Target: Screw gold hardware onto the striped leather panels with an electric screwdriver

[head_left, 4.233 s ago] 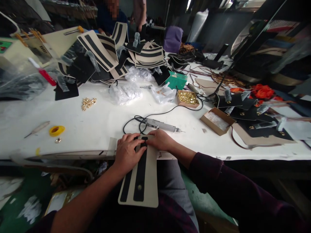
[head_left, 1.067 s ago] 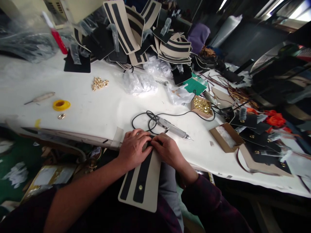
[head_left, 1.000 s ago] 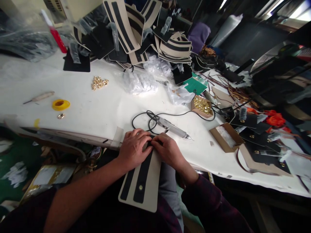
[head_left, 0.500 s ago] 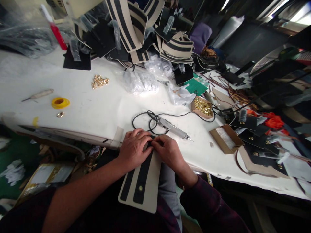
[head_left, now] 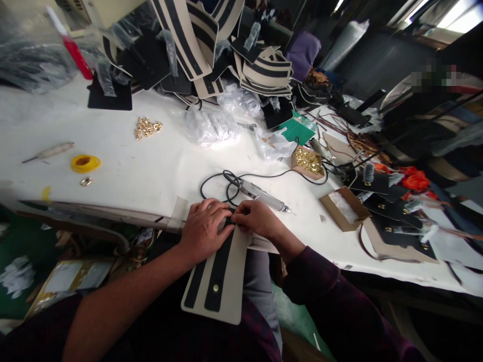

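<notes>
A beige panel (head_left: 233,286) with black stripes rests on my lap, its far end against the table's edge. A round brass-coloured stud (head_left: 216,288) sits in the wider stripe near its close end. Over the far end lies my left hand (head_left: 204,229), fingers bent across it and thumb pressed on the surface, gripping the panel. Beside it, my right hand (head_left: 254,217) is closed in a pinch at the same end; whatever is between its fingertips is hidden. Just beyond both hands, a grey electric screwdriver (head_left: 262,195) lies on the table with its black cord looped.
On the white table (head_left: 162,166) are a yellow tape roll (head_left: 86,163), an awl-like tool (head_left: 49,152) and gold fittings (head_left: 148,128). A box of gold pieces (head_left: 307,161) and an open cardboard box (head_left: 345,208) stand right. Striped panels (head_left: 266,70) pile up behind.
The view has shifted slightly, so the table's things appear a little further left. My right hand's fingers have moved slightly at the panel's far end; my left hand keeps its hold.
</notes>
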`<state>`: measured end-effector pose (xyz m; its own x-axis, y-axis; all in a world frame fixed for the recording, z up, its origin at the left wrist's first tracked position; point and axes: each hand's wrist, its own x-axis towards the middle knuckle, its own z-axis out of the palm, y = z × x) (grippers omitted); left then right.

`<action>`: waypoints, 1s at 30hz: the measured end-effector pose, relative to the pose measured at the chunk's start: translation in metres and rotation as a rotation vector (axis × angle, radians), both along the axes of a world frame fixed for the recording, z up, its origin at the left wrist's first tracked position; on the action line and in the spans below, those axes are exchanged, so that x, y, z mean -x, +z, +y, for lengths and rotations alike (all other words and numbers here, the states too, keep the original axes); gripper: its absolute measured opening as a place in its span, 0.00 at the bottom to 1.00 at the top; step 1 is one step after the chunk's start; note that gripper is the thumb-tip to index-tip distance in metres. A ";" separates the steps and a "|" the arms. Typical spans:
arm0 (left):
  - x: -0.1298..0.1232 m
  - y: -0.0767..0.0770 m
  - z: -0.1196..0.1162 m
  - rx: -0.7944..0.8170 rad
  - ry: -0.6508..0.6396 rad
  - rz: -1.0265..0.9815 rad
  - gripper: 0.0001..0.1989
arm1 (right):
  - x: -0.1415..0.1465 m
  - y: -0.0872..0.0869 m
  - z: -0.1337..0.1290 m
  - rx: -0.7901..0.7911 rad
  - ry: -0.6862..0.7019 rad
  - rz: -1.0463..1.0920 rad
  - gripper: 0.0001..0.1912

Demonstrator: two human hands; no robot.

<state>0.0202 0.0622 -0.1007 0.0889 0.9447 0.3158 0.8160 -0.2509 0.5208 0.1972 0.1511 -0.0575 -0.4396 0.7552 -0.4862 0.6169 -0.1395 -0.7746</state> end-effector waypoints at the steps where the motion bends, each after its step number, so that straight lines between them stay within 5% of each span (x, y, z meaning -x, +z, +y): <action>1: 0.000 0.000 0.000 -0.003 0.001 0.002 0.11 | 0.000 0.000 0.001 0.003 0.002 0.006 0.05; 9: 0.001 -0.003 0.000 -0.028 0.001 0.001 0.11 | -0.003 -0.003 -0.011 -0.248 -0.019 -0.020 0.07; 19: 0.000 -0.001 -0.001 -0.043 0.002 0.024 0.10 | -0.012 0.001 -0.012 -0.134 -0.049 0.088 0.11; 22: 0.000 -0.001 -0.001 -0.041 -0.004 0.022 0.10 | -0.027 0.005 -0.007 -0.420 -0.154 0.077 0.11; 26: 0.000 -0.001 -0.001 -0.037 -0.014 0.013 0.09 | -0.050 0.005 0.015 -0.935 -0.136 -0.268 0.16; 30: 0.000 0.000 -0.001 -0.033 -0.006 0.013 0.09 | -0.064 -0.003 0.039 -0.850 0.116 -0.504 0.22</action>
<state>0.0202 0.0612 -0.1009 0.0989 0.9330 0.3460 0.8209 -0.2730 0.5016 0.2617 0.1899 -0.0610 -0.4234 0.9048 0.0463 0.8763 0.4219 -0.2326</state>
